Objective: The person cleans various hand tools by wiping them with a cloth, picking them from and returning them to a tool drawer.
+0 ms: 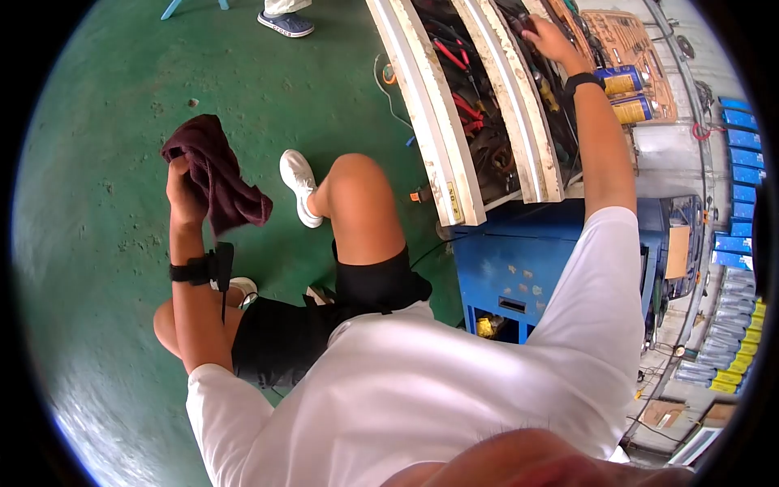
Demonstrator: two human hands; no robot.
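Observation:
My left hand [182, 188] is closed around a dark maroon cloth [217, 174], which hangs over the green floor. My right hand [553, 40] reaches into the far end of an open drawer, its fingers closed at a small dark object that I cannot make out. Two pulled-out drawers with worn white edges [434, 114] stand side by side in view. One holds red-handled pliers [466, 109] and other tools; a yellow-handled tool [547, 93] lies in the drawer under my right arm.
A blue cabinet [519, 260] stands below the drawers. Yellow-and-blue cans [621, 79] stand right of my right wrist, near an orange tool panel [629, 49]. Blue packets [742, 162] line the far right. Another person's shoe [286, 23] is at the top. My bent knee [357, 183] is near the drawers.

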